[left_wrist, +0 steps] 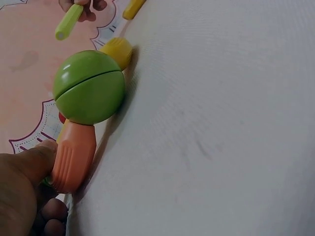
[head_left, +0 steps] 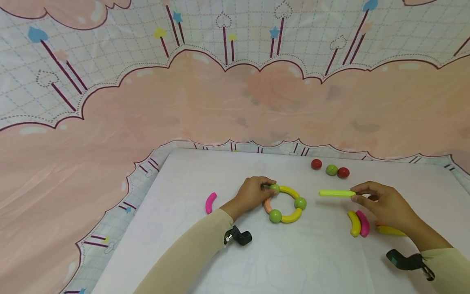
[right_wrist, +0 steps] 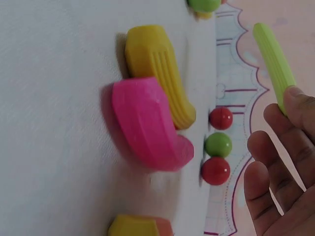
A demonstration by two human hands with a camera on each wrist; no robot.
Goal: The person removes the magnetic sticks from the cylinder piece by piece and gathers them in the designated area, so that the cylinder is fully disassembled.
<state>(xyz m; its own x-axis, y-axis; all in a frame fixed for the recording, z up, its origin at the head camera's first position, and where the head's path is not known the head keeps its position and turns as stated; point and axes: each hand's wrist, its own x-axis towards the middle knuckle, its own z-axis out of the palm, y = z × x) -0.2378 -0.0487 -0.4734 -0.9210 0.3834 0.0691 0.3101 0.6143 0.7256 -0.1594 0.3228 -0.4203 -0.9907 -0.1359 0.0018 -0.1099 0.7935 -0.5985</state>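
Observation:
A ring of magnetic building pieces lies on the white table: green balls [head_left: 275, 216] joined by two yellow curved rods [head_left: 292, 216] and an orange curved rod [left_wrist: 74, 157]. At the ring's upper left, my left hand [head_left: 251, 192] pinches one green ball [head_left: 275, 188] between thumb and fingers. My right hand [head_left: 385, 204] holds a lime-green straight rod [head_left: 335, 193] by its right end, between thumb and index finger. The rod is raised and points toward the ring, apart from it. In the right wrist view the other fingers of this hand are loosely bent.
Below the right hand lie a yellow curved rod [head_left: 354, 223], a pink curved rod [head_left: 362, 223] and another yellow rod [head_left: 391, 231]. Two red balls [head_left: 316, 164] and a green ball [head_left: 332, 170] sit at the back. A pink curved rod [head_left: 211, 203] lies left of the left hand.

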